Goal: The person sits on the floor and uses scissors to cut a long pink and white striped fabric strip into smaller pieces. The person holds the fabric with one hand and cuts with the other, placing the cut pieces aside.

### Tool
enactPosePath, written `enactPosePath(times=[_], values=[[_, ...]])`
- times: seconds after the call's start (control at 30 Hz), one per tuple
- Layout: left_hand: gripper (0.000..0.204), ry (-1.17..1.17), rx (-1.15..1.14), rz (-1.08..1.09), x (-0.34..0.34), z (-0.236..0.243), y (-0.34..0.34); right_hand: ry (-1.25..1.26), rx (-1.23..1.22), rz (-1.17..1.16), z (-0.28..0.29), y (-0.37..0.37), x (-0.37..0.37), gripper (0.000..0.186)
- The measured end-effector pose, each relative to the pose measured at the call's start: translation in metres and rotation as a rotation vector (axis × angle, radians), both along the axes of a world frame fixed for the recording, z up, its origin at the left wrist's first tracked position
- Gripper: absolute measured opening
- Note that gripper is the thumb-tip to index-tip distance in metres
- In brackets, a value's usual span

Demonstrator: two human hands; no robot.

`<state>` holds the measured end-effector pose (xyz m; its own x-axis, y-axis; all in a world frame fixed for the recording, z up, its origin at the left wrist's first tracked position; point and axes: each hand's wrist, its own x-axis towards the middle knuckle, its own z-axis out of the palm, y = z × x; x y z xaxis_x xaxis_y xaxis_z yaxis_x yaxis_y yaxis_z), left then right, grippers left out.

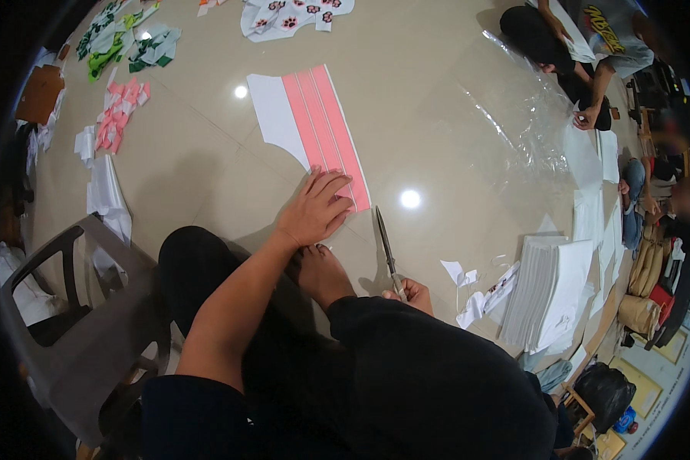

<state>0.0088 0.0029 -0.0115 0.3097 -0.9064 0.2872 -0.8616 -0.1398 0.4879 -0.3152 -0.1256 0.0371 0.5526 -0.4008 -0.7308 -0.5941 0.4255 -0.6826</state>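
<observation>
A cut panel (318,115), white on its left part and pink with thin white stripes on its right, lies flat on the tiled floor. My left hand (320,205) rests with outstretched fingers on the panel's near end. Lower right of it, my right hand (414,295) grips a pair of scissors (386,244) by the handles. The blades point away from me and look closed, their tips just beside the panel's near right corner. My knee hides part of the right hand. My bare foot (320,272) is just below the left hand.
White sheets (548,287) form a stack at right, beside white scraps (474,303). Clear plastic film (514,115) spreads toward a crouching co-worker (583,61). Pink scraps (120,111) and green scraps (115,46) lie far left. A paw-print piece (295,17) lies farther off; a grey chair (92,307) stands left.
</observation>
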Motion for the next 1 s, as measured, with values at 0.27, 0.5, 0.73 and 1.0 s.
enactPosePath(times=[0.27,0.5,0.73,1.0], values=[[0.016,-0.003,0.017,0.021,0.003,0.001,0.007,0.004,0.054,0.101,-0.011,-0.007,0.002,0.026],[0.016,-0.024,0.017,-0.002,0.002,-0.002,0.002,-0.022,0.146,0.06,-0.006,-0.005,-0.012,0.021],[0.019,-0.012,0.024,-0.004,0.001,-0.003,0.003,-0.024,0.122,0.063,-0.006,0.001,-0.003,0.019],[0.015,0.0,0.042,-0.03,0.002,0.007,0.004,0.01,0.046,0.066,-0.002,0.003,0.02,0.026]])
